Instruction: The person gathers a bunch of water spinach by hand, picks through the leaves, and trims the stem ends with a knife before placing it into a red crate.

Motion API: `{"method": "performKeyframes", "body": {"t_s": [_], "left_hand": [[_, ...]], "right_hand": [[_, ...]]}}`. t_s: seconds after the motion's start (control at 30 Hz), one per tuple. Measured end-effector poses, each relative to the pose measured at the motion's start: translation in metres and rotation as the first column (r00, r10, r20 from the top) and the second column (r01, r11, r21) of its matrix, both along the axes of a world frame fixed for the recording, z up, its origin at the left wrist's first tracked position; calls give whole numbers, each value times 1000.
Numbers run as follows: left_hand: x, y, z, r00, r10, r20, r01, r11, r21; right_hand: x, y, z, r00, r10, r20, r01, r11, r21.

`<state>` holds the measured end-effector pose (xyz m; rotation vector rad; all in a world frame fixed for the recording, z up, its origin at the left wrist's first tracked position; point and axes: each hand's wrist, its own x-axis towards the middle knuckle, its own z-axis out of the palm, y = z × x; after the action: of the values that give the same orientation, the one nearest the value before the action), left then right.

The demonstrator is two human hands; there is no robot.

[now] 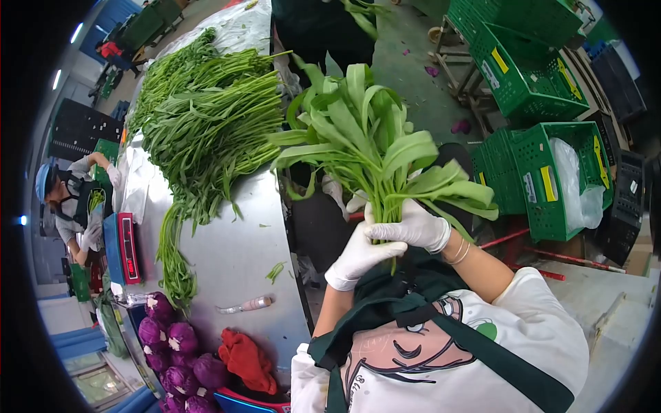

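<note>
A bunch of long-leaved greens (365,138) stands upright in front of my chest, leaves fanned out at the top. My left hand (361,256), in a white glove, is wrapped round the lower stems. Just to its right, my right hand (420,227), also gloved, closes round the same stems, and the two hands touch. A large pile of greens (206,110) lies on the metal table (241,251) to the left. On the table nearer to me are a knife (244,305) with a pale handle and a red cloth (246,359).
Purple cabbages (180,375) are heaped at the lower left, beyond them a red and blue scale (126,248). A co-worker (79,199) stands across the table at the far left. Green crates (530,76) are stacked at the right, one holding clear plastic (575,182).
</note>
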<state>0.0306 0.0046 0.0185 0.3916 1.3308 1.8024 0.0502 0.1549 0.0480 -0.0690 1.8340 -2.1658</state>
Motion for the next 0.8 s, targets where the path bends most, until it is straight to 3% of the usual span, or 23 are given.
{"method": "performKeyframes", "body": {"t_s": [0.07,0.1,0.13,0.17,0.2,0.23,0.27,0.33,0.37,0.43,0.47,0.5,0.6,0.63,0.73,0.8], "left_hand": [[11,4,3,985,17,171,-28,998,61],[11,6,-2,994,-36,106,35,999,10],[11,6,-2,993,-28,112,28,1000,3],[12,7,-1,993,-21,117,21,1000,-4],[12,8,1,992,-13,122,14,1000,-12],[17,9,2,982,100,158,-97,995,-25],[17,10,1,990,128,65,-123,990,-67],[18,11,-7,979,162,-120,-179,973,-145],[21,11,-14,972,197,-131,-215,965,-148],[26,17,-11,968,224,-112,-241,954,-178],[27,20,-8,967,235,-103,-251,949,-191],[26,23,-1,955,247,-162,-279,935,-219],[28,23,-7,887,197,-417,-335,897,-289],[29,24,-11,834,224,-504,-385,891,-242],[29,21,-16,811,229,-539,-419,869,-262],[29,21,-21,814,243,-528,-416,878,-237]], "right_hand": [[-1,0,-4,996,41,-79,-48,995,-84],[-3,7,4,987,159,-20,-159,987,-13],[-3,9,-3,985,124,-117,-118,991,57],[-4,18,3,978,193,-78,-146,904,401],[-3,27,14,969,245,-18,-164,701,694],[3,31,24,971,225,-76,-84,624,777],[8,39,31,950,310,42,-193,477,857],[13,45,67,910,360,204,-350,407,844],[15,44,77,931,357,78,-256,483,837],[16,24,79,957,49,-285,179,675,716],[13,14,80,891,-132,-435,393,704,592],[7,9,70,789,-148,-596,548,608,575],[-7,3,58,693,-108,-713,656,504,561],[-7,2,56,700,-104,-707,650,504,569],[-4,5,56,819,-175,-547,502,681,533],[-1,3,54,828,-162,-537,455,755,473]]}}
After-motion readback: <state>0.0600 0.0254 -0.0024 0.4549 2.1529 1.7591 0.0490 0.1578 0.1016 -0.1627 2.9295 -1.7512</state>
